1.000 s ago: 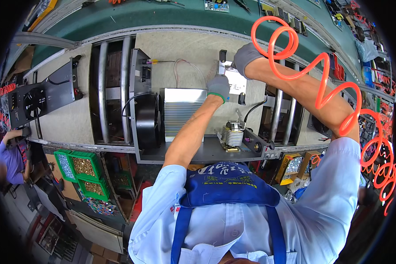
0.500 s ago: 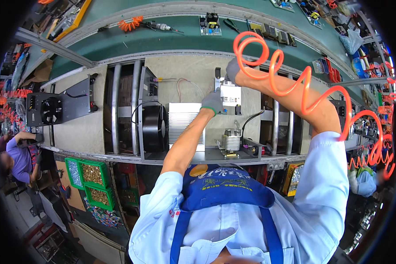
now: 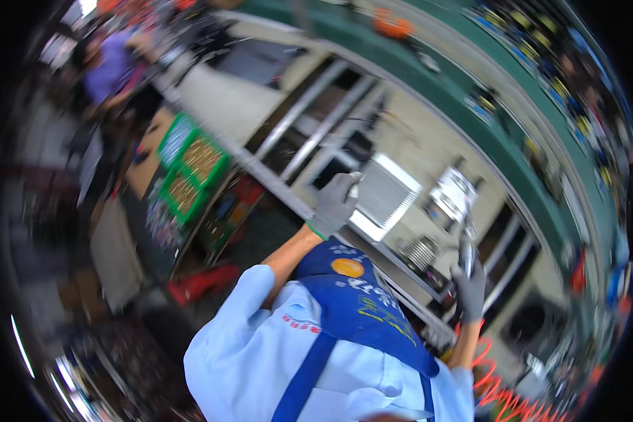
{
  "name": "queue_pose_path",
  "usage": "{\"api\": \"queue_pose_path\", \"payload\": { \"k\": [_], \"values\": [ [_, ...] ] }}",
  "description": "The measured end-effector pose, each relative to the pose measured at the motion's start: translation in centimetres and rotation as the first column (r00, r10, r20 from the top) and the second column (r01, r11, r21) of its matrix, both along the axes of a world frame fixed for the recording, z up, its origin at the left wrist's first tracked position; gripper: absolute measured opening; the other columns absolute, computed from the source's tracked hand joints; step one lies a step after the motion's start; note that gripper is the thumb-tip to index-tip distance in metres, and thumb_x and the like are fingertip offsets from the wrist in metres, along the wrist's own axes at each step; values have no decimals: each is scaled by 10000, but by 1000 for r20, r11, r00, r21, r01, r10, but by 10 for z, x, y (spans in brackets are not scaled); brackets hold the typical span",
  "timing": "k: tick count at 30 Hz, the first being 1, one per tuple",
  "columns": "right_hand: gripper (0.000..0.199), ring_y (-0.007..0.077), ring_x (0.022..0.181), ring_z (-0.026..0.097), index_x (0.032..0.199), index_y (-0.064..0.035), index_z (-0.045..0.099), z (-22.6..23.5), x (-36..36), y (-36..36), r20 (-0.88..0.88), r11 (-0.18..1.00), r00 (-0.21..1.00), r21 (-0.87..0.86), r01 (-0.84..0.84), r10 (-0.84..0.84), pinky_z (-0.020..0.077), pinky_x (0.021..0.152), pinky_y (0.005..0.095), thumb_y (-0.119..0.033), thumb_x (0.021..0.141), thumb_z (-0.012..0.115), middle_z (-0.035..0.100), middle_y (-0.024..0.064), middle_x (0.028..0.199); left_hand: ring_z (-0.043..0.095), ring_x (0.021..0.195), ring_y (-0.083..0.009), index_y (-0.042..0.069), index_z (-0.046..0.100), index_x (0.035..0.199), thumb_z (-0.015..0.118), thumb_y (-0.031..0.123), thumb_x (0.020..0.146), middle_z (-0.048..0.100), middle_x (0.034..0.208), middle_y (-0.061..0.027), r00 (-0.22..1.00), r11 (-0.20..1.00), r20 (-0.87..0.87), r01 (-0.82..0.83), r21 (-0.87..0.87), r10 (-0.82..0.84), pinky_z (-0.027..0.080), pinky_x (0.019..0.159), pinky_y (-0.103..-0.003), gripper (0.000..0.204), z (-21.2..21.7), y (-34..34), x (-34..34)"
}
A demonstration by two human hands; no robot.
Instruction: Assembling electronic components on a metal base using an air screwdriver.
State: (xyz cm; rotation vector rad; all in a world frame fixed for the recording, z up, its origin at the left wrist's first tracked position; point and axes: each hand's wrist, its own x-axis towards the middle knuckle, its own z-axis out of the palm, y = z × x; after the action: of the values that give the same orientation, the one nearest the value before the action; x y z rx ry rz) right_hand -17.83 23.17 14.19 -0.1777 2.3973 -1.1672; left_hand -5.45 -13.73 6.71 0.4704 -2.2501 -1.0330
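Observation:
My right hand [image 3: 471,292], in a grey glove, is closed around a silver air screwdriver [image 3: 468,247]. The driver points away from me, its tip near a shiny metal block [image 3: 449,198]; blur hides whether they touch. Beside the near left edge of a silver finned heat sink [image 3: 387,193] is my gloved left hand [image 3: 335,205]. Its fingers are drawn together around something small and pale that I cannot make out. A ribbed metal cylinder [image 3: 420,252] sits in the same grey chassis, between the heat sink and the driver. The black fan [image 3: 355,149] lies beyond my left hand.
Green bins [image 3: 202,160] of small metal parts stand to the left, below the conveyor rail [image 3: 271,179]. A person in purple [image 3: 111,70] is at the far left. A coiled orange hose [image 3: 503,390] hangs at the lower right. A green bench [image 3: 429,84] runs behind.
The view has swung round and is blurred. Both hands have left the metal block; my left is beside the heat sink. My right arm has come down and an air screwdriver now shows in that hand.

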Motion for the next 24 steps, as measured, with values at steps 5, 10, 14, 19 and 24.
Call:
{"api": "queue_pose_path", "payload": {
  "k": [5,10,14,19,24],
  "values": [
    [236,92,425,491,1063,-48,566,-20,64,-51,317,963,942,-198,182,-113,378,392,230,-195,910,671,552,19,639,694,996,-344,30,693,1106,623,86,899,702,1067,-184,895,896,45,-444,-16,445,552,874,-392,225,-29,-53,92],
    [238,84,452,505,1066,-55,572,-23,93,-96,361,962,932,-237,137,-44,380,391,226,-220,922,664,514,-3,630,685,1020,-388,36,719,1075,616,192,868,716,1069,-210,685,780,433,-622,-69,586,537,939,-458,279,-100,-141,190],
    [184,92,454,484,1000,-58,539,-7,116,-124,272,977,962,-199,77,-21,373,410,244,-132,902,677,496,3,623,666,1057,-405,64,715,1105,612,218,871,708,1106,-206,459,686,626,-706,-173,630,535,935,-485,298,-132,-231,272],
    [232,83,463,476,1056,-38,532,10,152,-178,254,988,967,-148,48,-9,372,412,236,-110,896,683,497,-4,653,650,1100,-393,117,656,1259,617,221,911,677,1166,-185,153,618,804,-724,-305,575,518,957,-504,366,-136,-337,362],
    [237,72,453,470,1067,-42,547,12,196,-250,320,996,947,-93,13,17,356,397,229,-141,904,687,512,-6,654,598,1218,-394,131,637,1334,713,294,874,632,1305,-190,324,810,844,-553,-197,427,490,1024,-494,494,-153,-400,414]
  ]
}}
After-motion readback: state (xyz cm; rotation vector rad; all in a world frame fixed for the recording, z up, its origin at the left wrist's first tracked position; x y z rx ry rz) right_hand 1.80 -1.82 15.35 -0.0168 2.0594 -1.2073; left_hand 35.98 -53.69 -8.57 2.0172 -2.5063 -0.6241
